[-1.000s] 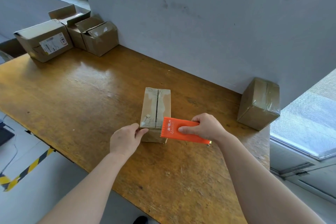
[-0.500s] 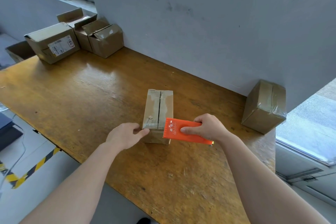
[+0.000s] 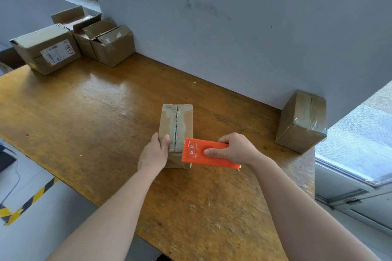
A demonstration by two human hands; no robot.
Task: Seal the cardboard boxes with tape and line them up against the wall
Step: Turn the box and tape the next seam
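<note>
Left hand (image 3: 153,152) grips the near-left corner of the small cardboard box (image 3: 177,125), thumb on top. Right hand (image 3: 235,150) clasps an orange tape cutter (image 3: 203,152), toothed edge at the box's near end. On the wooden table (image 3: 84,112), a labelled box (image 3: 45,48) and open boxes (image 3: 106,42) sit far left. A taped box (image 3: 301,121) touches the wall far right.

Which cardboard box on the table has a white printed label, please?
The closed box at the far left end of the table; its near side bears the label. The open boxes beside it, the held box and the wrapped box show none.
</note>
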